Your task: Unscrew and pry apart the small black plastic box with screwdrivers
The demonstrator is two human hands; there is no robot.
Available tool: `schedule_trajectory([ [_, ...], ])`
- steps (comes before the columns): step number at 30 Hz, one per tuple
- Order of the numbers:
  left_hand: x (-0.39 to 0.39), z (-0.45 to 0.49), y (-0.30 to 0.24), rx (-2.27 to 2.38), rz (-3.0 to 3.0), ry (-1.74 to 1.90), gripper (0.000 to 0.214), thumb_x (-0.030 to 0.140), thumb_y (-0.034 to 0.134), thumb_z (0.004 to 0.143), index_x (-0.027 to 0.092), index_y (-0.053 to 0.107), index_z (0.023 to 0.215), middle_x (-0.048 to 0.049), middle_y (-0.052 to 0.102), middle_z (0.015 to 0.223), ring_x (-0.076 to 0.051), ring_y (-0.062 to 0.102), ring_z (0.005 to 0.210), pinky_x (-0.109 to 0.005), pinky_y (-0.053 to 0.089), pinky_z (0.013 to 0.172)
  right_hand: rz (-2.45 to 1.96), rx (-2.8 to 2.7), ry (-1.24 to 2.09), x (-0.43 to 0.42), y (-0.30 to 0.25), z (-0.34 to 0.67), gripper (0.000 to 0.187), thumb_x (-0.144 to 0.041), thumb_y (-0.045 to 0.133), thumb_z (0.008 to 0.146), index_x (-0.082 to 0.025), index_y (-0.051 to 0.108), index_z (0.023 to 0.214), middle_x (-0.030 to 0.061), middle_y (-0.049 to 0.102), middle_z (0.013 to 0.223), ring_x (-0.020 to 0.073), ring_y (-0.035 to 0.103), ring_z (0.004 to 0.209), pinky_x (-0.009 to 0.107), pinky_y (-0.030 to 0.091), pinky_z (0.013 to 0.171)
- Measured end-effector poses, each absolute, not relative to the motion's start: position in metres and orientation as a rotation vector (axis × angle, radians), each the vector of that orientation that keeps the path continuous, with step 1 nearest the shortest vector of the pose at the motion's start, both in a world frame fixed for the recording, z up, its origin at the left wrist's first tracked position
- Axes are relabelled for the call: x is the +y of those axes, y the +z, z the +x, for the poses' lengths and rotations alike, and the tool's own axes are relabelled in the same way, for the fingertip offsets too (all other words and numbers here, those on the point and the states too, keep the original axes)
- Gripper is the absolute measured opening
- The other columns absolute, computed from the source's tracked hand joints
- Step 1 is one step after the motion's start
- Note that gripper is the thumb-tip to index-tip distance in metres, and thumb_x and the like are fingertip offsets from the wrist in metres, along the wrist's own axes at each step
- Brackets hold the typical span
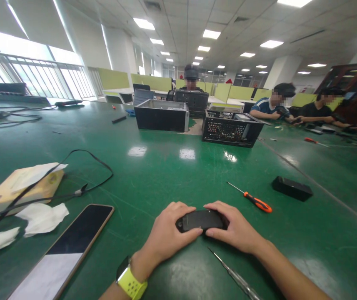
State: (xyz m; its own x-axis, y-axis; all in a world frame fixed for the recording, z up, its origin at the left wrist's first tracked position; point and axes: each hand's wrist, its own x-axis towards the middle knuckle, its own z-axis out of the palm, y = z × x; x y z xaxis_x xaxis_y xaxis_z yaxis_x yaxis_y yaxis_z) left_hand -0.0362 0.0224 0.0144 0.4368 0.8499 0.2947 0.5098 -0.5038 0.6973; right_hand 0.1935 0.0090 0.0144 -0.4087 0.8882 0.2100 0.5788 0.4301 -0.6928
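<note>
Both my hands hold a small black oblong device (200, 220) against the green table (166, 175). My left hand (168, 233), with a yellow-strapped watch (130, 281) on the wrist, grips its left end. My right hand (233, 227) wraps over its right end. An orange-handled screwdriver (255, 201) lies just beyond my right hand. A thin metal tool (233, 275) lies on the table under my right forearm.
A phone (68, 246), crumpled tissues (42, 216), a tissue box (20, 187) and a black cable (81, 189) lie at the left. A black block (291, 188) sits at the right. Two open computer cases (162, 116) (231, 128) stand farther back. Three people sit at the far side.
</note>
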Motion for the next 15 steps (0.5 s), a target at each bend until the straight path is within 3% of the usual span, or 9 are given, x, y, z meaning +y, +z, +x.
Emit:
schedule_trajectory([
  [3, 0.024, -0.038, 0.014, 1.13, 2.209, 0.843, 0.04, 0.037, 0.079, 0.073, 0.025, 0.071, 0.111, -0.0046, 0.07, 0.1, -0.026, 0.062, 0.094, -0.039, 0.049, 0.084, -1.23, -2.098, 0.707, 0.004, 0.016, 0.191, 0.042, -0.043, 0.073, 0.078, -0.018, 0.066, 0.111, 0.0075, 0.068, 0.101, 0.0215, 0.063, 0.093, 0.033, 0.047, 0.081],
  [8, 0.025, -0.042, 0.012, 1.225, 2.277, 0.997, 0.064, 0.044, 0.081, 0.07, 0.026, 0.06, 0.128, -0.007, 0.065, 0.113, -0.029, 0.06, 0.102, -0.045, 0.047, 0.089, -1.315, -1.971, 0.571, 0.003, 0.022, 0.2, 0.037, -0.045, 0.074, 0.074, -0.02, 0.07, 0.101, 0.0055, 0.071, 0.095, 0.0201, 0.065, 0.084, 0.03, 0.05, 0.074],
  [11, 0.027, -0.044, 0.01, 1.287, 2.275, 1.116, 0.058, 0.045, 0.077, 0.075, 0.024, 0.06, 0.125, -0.0075, 0.064, 0.112, -0.028, 0.059, 0.103, -0.045, 0.047, 0.089, -1.568, -1.603, 0.313, 0.013, 0.024, 0.236, 0.048, -0.056, 0.071, 0.072, -0.02, 0.071, 0.103, 0.0056, 0.072, 0.089, 0.0202, 0.066, 0.074, 0.029, 0.052, 0.065],
  [15, 0.028, -0.043, 0.008, 1.305, 2.281, 1.113, 0.043, 0.042, 0.072, 0.081, 0.022, 0.063, 0.117, -0.006, 0.066, 0.101, -0.026, 0.061, 0.094, -0.043, 0.049, 0.084, -1.859, -1.11, -0.046, 0.028, 0.017, 0.311, 0.068, -0.065, 0.063, 0.071, -0.009, 0.067, 0.111, 0.0115, 0.069, 0.08, 0.0248, 0.061, 0.065, 0.039, 0.049, 0.062],
])
